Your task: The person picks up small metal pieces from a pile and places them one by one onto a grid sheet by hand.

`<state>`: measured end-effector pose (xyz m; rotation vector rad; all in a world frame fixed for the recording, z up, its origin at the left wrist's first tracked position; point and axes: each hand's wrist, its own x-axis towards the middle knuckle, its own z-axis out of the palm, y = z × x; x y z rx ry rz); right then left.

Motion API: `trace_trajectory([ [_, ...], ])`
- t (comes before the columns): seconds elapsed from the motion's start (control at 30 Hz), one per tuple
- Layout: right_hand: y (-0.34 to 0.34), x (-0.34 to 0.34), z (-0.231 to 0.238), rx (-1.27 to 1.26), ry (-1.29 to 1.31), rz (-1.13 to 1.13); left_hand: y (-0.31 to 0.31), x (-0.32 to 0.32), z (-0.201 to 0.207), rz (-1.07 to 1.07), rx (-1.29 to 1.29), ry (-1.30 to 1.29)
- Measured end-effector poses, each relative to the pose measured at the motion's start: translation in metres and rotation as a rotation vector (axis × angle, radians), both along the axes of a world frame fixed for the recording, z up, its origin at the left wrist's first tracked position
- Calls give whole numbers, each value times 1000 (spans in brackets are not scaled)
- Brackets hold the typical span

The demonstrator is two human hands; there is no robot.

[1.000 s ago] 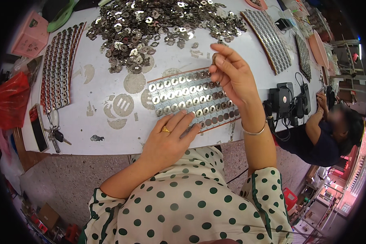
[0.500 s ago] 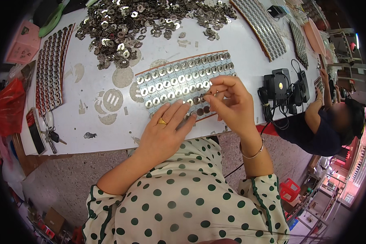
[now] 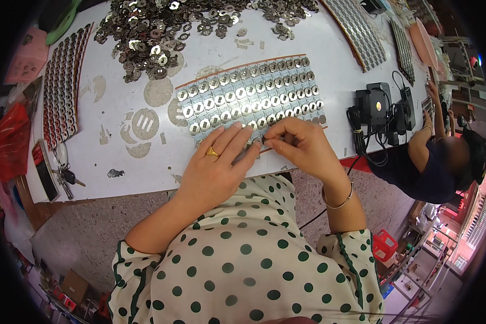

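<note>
A flat panel (image 3: 242,92) lies at a slant on the table, with rows of round silvery metal pieces on it. My left hand (image 3: 213,162), with a gold ring, rests flat over its near left edge, fingers stretched out. Its thumb reaches toward the right fingertips. My right hand (image 3: 302,148) is closed in a pinch at the panel's near edge, beside the left thumb. Whatever is between the right fingertips is too small and hidden to name. Both hands cover part of the nearest row.
A heap of loose metal pieces (image 3: 151,43) spreads across the far table. Similar panels lie at left (image 3: 65,89) and far right (image 3: 356,32). Black power adapters (image 3: 373,108) with cables stand right; keys (image 3: 67,175) lie left. Another person (image 3: 426,162) sits at right.
My right hand has come down and left from above the panel to its near edge, close to my left thumb. My left hand stays flat on the panel. The whole view has shifted slightly.
</note>
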<state>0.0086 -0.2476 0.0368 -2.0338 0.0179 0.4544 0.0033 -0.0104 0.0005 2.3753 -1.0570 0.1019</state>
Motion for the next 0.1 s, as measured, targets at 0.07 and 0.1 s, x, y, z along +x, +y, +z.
trace_trajectory([
  [0.07,-1,1,1,-20,4,22,0,0,0,-4,-2,8],
  [0.1,-2,2,0,-5,14,19,1,-1,-1,-5,-4,13],
])
